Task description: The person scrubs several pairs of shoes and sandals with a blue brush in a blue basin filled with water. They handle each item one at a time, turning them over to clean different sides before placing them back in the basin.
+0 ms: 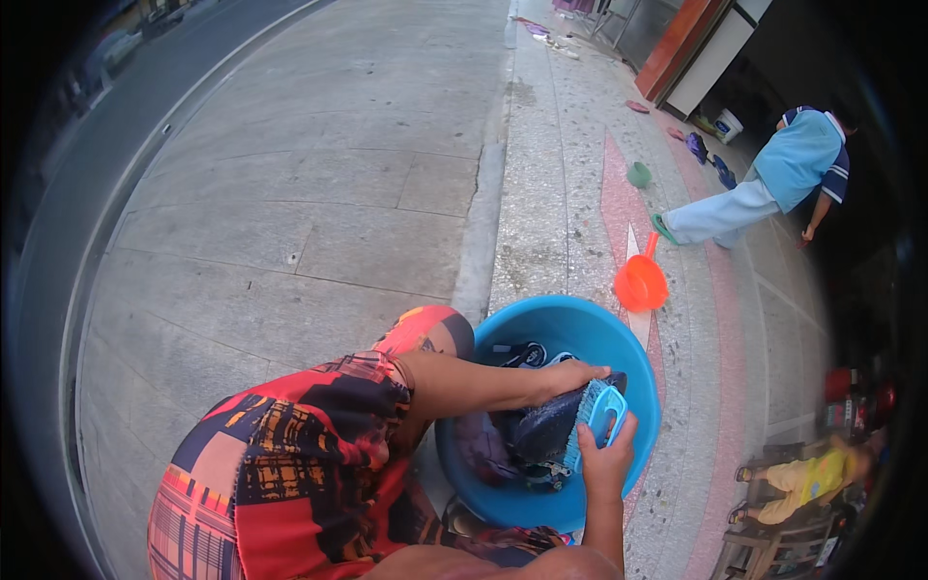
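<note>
A large blue plastic tub (573,312) stands before me, holding dark shoes and what looks like dark fabric. My left hand (573,377) grips the upper end of a dark shoe (547,428), whose sole side appears turned up over the tub. In my right hand (607,453) is a light-blue scrubbing brush (600,420) with a looped handle, its bristles against the shoe. A sneaker with white markings (535,355) lies in the tub behind my left wrist. The contents low in the tub are partly hidden by my arm and the shoe.
An orange dipper (641,283) rests on the paving beyond the tub, with a small green container (639,175) farther off. A person in a light-blue top (797,159) stands at the upper right. Another person in yellow (819,475) sits at the lower right. Several sandals lie by the doorway.
</note>
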### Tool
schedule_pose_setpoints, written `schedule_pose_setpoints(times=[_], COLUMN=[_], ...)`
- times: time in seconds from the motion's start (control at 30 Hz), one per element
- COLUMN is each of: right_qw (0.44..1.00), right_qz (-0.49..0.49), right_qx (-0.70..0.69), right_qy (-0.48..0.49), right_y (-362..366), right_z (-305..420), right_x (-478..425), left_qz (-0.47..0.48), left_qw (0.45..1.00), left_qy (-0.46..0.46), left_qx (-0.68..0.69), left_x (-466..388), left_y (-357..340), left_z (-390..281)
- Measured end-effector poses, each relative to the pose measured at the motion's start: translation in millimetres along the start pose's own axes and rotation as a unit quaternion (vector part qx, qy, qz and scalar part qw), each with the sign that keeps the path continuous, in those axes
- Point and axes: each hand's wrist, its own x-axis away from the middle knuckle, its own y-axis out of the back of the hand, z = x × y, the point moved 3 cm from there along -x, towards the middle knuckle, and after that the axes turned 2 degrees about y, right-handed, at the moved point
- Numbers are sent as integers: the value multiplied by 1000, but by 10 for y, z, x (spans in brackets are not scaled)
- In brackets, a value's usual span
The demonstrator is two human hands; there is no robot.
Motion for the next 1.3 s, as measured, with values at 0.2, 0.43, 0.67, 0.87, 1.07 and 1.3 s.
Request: schedule_pose_setpoints(times=[0.2,0.43,0.67,0.87,1.07,1.3], right_qw=[989,995,965,979,993,988], right_qz=[-113,-63,-136,-122,-44,95], right_qx=[-55,-21,-202,-161,-84,28], right_qy=[-78,70,-102,-29,-63,121], right_y=[380,-220,88,249,82,-87], right_z=[-762,-591,-817,-505,-439,243], right_x=[-294,-111,-270,-410,-145,179], left_qz=[80,181,124,40,7,-47], left_qw=[996,935,943,971,978,994], left_qy=[37,29,-19,81,77,56], left_qx=[-26,303,307,220,195,81], left_x=[168,216,108,118,17,-3], left_y=[-218,-171,-202,-96,-37,120], left_z=[42,-194,-416,-176,-58,-10])
